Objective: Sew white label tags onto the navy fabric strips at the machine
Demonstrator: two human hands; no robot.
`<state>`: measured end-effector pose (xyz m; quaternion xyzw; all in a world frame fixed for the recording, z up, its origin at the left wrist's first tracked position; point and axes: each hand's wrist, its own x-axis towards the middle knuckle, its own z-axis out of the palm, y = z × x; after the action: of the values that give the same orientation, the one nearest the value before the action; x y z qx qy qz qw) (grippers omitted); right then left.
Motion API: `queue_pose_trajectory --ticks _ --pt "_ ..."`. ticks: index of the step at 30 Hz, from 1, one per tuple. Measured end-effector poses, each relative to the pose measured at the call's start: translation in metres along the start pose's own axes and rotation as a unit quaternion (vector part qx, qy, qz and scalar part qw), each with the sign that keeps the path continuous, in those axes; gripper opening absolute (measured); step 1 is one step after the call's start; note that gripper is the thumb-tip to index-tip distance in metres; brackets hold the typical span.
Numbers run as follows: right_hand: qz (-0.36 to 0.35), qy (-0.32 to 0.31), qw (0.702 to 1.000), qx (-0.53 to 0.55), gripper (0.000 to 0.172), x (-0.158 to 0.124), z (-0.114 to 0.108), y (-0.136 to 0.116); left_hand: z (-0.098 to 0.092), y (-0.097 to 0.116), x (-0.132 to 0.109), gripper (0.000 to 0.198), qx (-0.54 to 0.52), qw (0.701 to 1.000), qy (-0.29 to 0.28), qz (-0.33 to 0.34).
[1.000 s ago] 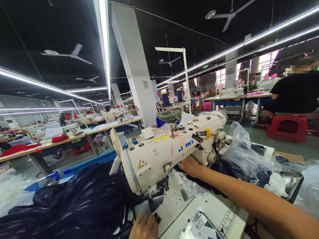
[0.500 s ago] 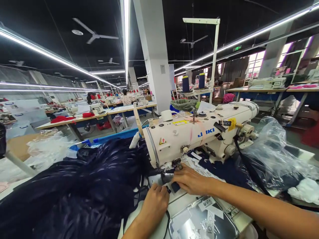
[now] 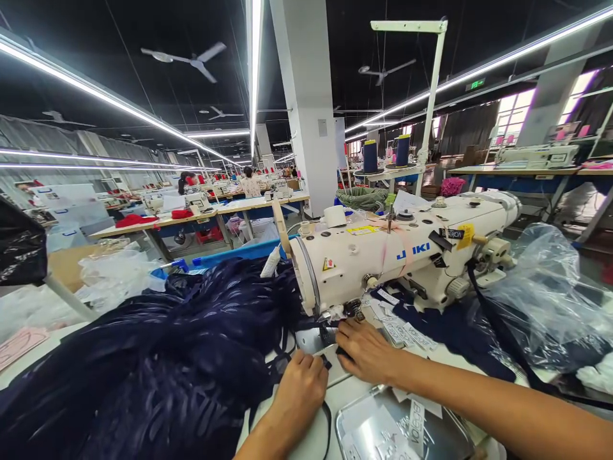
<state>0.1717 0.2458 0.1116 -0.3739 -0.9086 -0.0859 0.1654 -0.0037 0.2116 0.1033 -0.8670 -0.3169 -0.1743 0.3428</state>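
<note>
A white sewing machine (image 3: 359, 259) with blue lettering lies across the table before me. My left hand (image 3: 301, 386) is closed in a pinch on a dark navy strap (image 3: 278, 369), just in front of the metal needle plate (image 3: 309, 338). Close to the needle area, my right hand (image 3: 366, 350) has its fingers bent and pressed together. A bit of dark material shows under them, but its kind is hidden. Left of the machine is a big heap of navy straps (image 3: 177, 345). White printed labels (image 3: 405, 333) lie behind my right hand.
A metal tray (image 3: 383, 425) with labels sits in front of my right forearm. Navy fabric (image 3: 460, 332) and a clear plastic bag (image 3: 546, 287) are to the right. Two navy thread cones (image 3: 370, 158) stand behind the machine. A white bottle (image 3: 271, 262) leans by its left end.
The whole view has shifted, so the machine appears farther right. My right hand has drawn slightly back from the needle, and the gap between my hands is a little wider.
</note>
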Motion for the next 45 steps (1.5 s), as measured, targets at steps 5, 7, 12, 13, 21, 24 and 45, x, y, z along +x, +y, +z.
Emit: queue_pose_trajectory --ticks 5,7,12,13,21,24,45 --pt "-0.011 -0.023 0.999 0.038 0.011 0.004 0.001 0.009 -0.001 0.0 0.0 0.03 0.004 1.0 0.009 -0.001" --pt "0.008 -0.023 0.996 0.09 0.011 0.006 0.003 0.01 -0.003 -0.001 0.0 0.03 -0.005 1.0 0.008 -0.006" --pt "0.055 -0.011 0.976 0.21 0.018 0.009 0.009 0.007 -0.008 0.001 0.004 0.03 -0.018 0.999 0.021 -0.018" --pt "0.066 -0.008 0.971 0.228 0.018 0.009 0.01 0.006 -0.008 0.001 0.005 0.03 -0.018 0.999 0.023 -0.02" --pt "0.091 -0.004 0.956 0.279 0.017 0.009 0.011 0.006 -0.003 0.005 0.011 0.034 -0.028 0.999 0.023 -0.018" --pt "0.087 -0.007 0.958 0.273 0.017 0.009 0.009 0.005 -0.002 0.005 0.01 0.034 -0.027 0.999 0.015 -0.018" --pt "-0.01 -0.02 0.994 0.109 0.017 -0.014 0.004 -0.011 0.0 0.007 0.01 0.029 -0.051 0.998 -0.033 -0.026"
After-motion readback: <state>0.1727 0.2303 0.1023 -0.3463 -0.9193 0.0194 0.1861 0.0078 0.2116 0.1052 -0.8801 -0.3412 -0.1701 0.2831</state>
